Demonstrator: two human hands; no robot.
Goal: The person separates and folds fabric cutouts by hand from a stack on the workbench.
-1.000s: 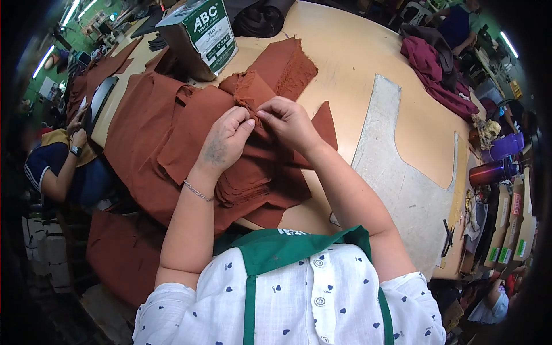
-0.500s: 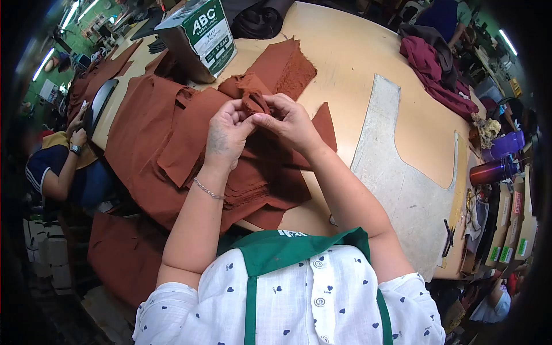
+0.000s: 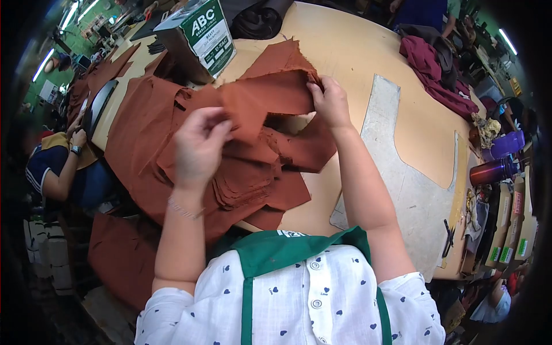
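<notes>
A rust-brown fabric piece point(image 3: 279, 95) is lifted above the stack, with its frayed edge toward the far side. My right hand point(image 3: 332, 102) pinches its right end. At the left end, my left hand point(image 3: 201, 144) is blurred, with thumb and curled fingers apart beside the cloth; I see no cloth gripped in it. Beneath both hands lies a messy stack of cut rust-brown fabric pieces point(image 3: 244, 187), layered and partly folded. More of the same cloth point(image 3: 138, 126) spreads to the left.
A green and white cement can point(image 3: 204, 40) stands behind the fabric. A grey pattern template point(image 3: 397, 172) lies on the table point(image 3: 345, 34) to the right, with maroon cloth point(image 3: 428, 75) beyond. Another person point(image 3: 63, 167) works at the left. Bottles point(image 3: 491, 171) stand at the right edge.
My hands have moved apart, the right one to the right and the left one to the left. The bunched fabric between them is now spread out and raised.
</notes>
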